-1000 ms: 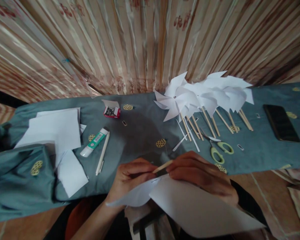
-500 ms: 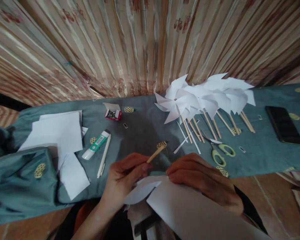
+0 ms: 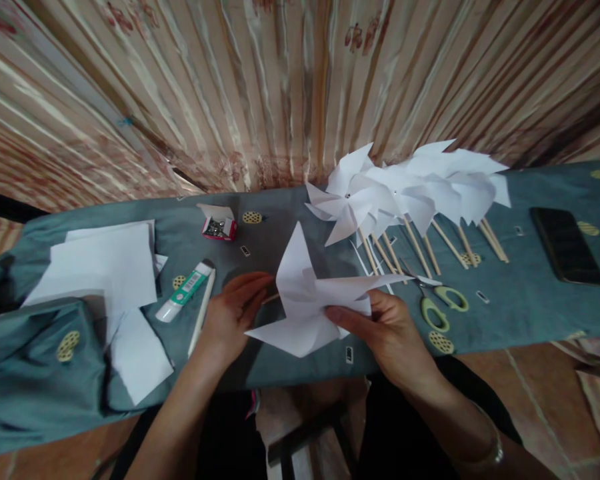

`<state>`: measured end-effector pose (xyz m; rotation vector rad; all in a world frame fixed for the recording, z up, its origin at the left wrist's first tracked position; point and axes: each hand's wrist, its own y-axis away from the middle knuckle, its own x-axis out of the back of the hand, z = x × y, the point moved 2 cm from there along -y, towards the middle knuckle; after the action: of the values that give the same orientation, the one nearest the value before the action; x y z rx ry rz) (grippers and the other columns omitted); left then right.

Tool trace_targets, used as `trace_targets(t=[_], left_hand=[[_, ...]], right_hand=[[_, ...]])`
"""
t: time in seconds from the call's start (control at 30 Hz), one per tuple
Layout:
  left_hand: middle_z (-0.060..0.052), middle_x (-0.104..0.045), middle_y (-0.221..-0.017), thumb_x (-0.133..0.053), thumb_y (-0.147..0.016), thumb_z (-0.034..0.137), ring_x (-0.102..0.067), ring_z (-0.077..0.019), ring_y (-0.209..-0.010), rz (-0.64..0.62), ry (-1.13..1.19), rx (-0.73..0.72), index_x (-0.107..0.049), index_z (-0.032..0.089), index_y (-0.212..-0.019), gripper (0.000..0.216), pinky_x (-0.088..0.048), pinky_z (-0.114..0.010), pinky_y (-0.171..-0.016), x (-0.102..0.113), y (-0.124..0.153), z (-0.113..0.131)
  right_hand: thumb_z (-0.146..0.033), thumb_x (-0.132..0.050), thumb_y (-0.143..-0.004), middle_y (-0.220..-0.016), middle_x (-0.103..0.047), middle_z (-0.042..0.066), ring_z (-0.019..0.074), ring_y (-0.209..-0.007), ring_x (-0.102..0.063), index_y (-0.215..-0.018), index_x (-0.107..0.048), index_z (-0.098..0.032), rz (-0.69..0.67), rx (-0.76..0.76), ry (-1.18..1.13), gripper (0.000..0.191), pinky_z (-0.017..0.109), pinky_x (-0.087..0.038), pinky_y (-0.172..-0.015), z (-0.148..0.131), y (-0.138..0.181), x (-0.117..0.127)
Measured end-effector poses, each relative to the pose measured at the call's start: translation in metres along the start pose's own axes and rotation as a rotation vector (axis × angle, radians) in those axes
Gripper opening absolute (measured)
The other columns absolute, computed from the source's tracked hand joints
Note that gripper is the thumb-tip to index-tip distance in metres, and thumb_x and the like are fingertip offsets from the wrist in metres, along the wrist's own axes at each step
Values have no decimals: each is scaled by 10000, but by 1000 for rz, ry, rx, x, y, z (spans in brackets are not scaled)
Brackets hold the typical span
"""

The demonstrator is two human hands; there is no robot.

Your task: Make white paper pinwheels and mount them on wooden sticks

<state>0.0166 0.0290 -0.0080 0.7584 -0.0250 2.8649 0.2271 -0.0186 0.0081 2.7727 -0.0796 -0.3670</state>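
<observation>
My right hand (image 3: 385,330) grips a white folded paper pinwheel (image 3: 310,293), held up over the blue-grey cloth (image 3: 280,233) on the table. My left hand (image 3: 230,313) is closed on a thin wooden stick (image 3: 270,299) whose end disappears behind the pinwheel's left side. A pile of finished white pinwheels on sticks (image 3: 405,193) lies at the back right.
White paper sheets (image 3: 105,267) lie at the left, with a glue stick (image 3: 186,292) and a white pen (image 3: 200,312) beside them. A small red box of pins (image 3: 217,227) sits behind. Green-handled scissors (image 3: 437,300) and a black phone (image 3: 565,243) lie at the right. A striped curtain hangs behind.
The pinwheel has been lifted from my lap up over the table. The stick, which pointed up to the right in my left hand, now goes behind the paper.
</observation>
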Motion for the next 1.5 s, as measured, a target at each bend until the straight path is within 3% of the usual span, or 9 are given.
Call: trace_targets(t=[0.1,0.17,0.23,0.33,0.53,0.7,0.93,1.13,1.5], left_hand=[[-70,-693,-1146,-570,-843,401,-620,-250,-1071,144,222,67,-727,207,-1038,317,-471,-362,-956,8,2,6],[-78,-692,-1140,-590,-825,453,-628,-254,-1050,99,397,62,-717,199,-1063,371,-501,-354,-910,6,6,12],[-89,-705,-1095,-695,-743,434,-645,-258,-1004,-36,463,37,-736,186,-1015,370,-518,-341,-867,-2,10,18],[-76,-743,-930,-795,-646,299,-675,-235,-882,-150,412,98,-753,166,-905,295,-535,-319,-800,-15,14,24],[-56,-747,-738,-781,-641,315,-670,-194,-644,-113,434,236,-739,127,-800,250,-540,-276,-581,-26,13,26],[-51,-740,-693,-770,-641,276,-659,-174,-597,-77,440,238,-741,126,-737,181,-527,-241,-526,-29,14,25],[-52,-757,-732,-738,-663,219,-674,-174,-618,-60,419,250,-755,125,-776,149,-541,-243,-560,-31,16,26],[-64,-753,-753,-774,-656,299,-675,-181,-638,-92,414,275,-746,134,-795,217,-536,-244,-546,-32,17,22],[-43,-740,-712,-776,-655,302,-667,-166,-616,-6,391,252,-719,128,-749,206,-533,-228,-544,-37,18,21]], right_hand=[[-298,-799,-661,-708,-750,9,155,-609,-655,-710,-760,-228,14,-14,28,94,263,-528,-571,0,-3,1],[-302,-796,-662,-710,-750,7,153,-605,-653,-710,-759,-224,8,-22,39,99,264,-526,-569,1,-4,2],[-296,-786,-668,-713,-751,4,153,-605,-656,-726,-764,-225,-19,-38,61,94,268,-529,-574,3,-6,0],[-271,-773,-669,-735,-758,-6,156,-640,-674,-774,-772,-243,-55,-39,78,109,278,-543,-615,6,-7,-2],[-259,-755,-685,-785,-763,-9,158,-671,-677,-807,-764,-246,-89,-33,120,122,297,-548,-648,9,-8,-4],[-283,-752,-698,-746,-745,-7,149,-634,-651,-823,-753,-221,-114,-16,191,140,272,-514,-592,10,-8,-3],[-306,-753,-699,-734,-739,-2,155,-649,-662,-828,-740,-204,-123,-53,166,166,275,-527,-607,12,-8,-5],[-306,-756,-700,-773,-749,3,163,-687,-673,-830,-745,-207,-147,-57,156,164,287,-538,-645,11,-8,-5],[-281,-786,-647,-737,-737,-16,143,-638,-648,-789,-744,-209,-91,-92,118,164,267,-519,-621,18,-10,-4]])
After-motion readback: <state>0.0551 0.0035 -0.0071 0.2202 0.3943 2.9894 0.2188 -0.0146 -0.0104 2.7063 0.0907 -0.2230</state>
